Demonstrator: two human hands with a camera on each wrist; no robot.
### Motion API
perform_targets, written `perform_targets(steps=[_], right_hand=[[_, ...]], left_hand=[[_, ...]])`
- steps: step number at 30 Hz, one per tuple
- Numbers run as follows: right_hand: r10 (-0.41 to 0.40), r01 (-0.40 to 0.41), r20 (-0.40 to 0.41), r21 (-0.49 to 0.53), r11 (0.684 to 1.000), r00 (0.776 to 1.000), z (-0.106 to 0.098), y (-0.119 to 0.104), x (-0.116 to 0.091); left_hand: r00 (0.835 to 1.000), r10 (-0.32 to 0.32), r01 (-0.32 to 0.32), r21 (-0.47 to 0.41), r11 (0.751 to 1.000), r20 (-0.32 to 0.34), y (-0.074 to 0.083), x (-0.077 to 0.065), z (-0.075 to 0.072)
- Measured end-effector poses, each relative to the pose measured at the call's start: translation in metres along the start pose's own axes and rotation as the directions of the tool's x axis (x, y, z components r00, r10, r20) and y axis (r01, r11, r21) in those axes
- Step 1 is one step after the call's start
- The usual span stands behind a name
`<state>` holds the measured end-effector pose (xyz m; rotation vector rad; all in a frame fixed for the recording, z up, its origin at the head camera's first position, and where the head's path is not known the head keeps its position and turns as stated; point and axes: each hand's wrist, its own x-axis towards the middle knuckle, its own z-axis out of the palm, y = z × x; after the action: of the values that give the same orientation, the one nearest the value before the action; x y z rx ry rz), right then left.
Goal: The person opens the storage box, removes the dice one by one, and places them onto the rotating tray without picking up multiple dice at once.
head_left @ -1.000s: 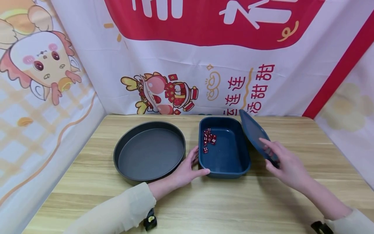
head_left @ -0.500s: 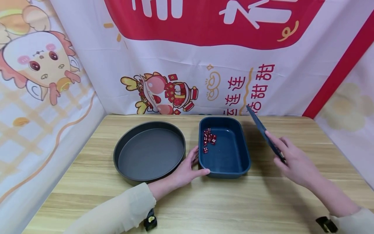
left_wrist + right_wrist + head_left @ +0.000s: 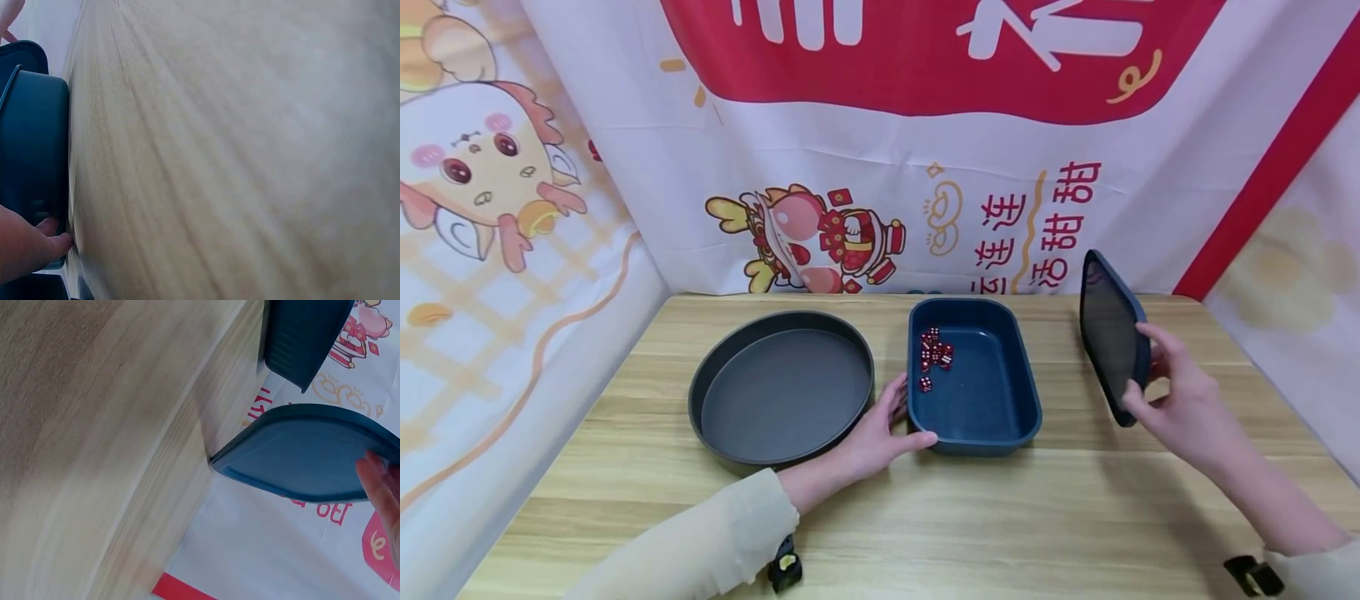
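In the head view a deep blue rectangular box (image 3: 985, 387) stands uncovered on the table. Several small red dice (image 3: 935, 354) with white pips lie along its left side. My left hand (image 3: 865, 446) holds the box at its near left corner, thumb at the front rim and fingers against the left wall. In the left wrist view, fingertips (image 3: 59, 244) lie low on the box's wall. My right hand (image 3: 1183, 396) grips the box's dark blue lid (image 3: 1112, 337) by its edge, tilted steeply, to the right of the box. One corner of the lid is close over the table in the right wrist view.
A round dark grey pan (image 3: 782, 392) sits left of the box, beside my left forearm. Behind the wooden table (image 3: 955, 525) hangs a white printed cloth (image 3: 865, 142) with red lettering; similar cloth covers both sides.
My right hand has carried the lid rightward, away from the box, and turned it so its other face shows. My left hand has stayed on the box; the dice lie as before.
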<state>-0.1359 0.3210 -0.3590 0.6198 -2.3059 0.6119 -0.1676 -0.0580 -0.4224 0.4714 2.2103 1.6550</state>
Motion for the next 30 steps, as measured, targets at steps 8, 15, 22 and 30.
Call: perform_targets(steps=[8, 15, 22, 30], right_hand=[[0.211, -0.202, -0.151, 0.078, 0.976, 0.966, -0.010, 0.007, -0.007], [0.239, -0.241, -0.125, 0.003, 0.971, 0.963, -0.022, 0.024, -0.021], [0.285, -0.292, -0.098, -0.060, 0.955, 0.953, -0.032, 0.038, -0.032], [0.375, -0.357, 0.058, -0.202, 0.912, 0.925, -0.042, 0.058, -0.041]], left_hand=[[1.000, -0.012, 0.012, -0.012, 1.000, 0.007, 0.005, -0.002, -0.001], [1.000, -0.004, 0.004, -0.015, 1.000, 0.005, 0.005, -0.001, 0.000], [1.000, 0.005, -0.006, -0.022, 1.000, -0.017, 0.000, 0.001, 0.001], [1.000, -0.003, 0.003, -0.021, 1.000, -0.020, 0.000, 0.000, 0.001]])
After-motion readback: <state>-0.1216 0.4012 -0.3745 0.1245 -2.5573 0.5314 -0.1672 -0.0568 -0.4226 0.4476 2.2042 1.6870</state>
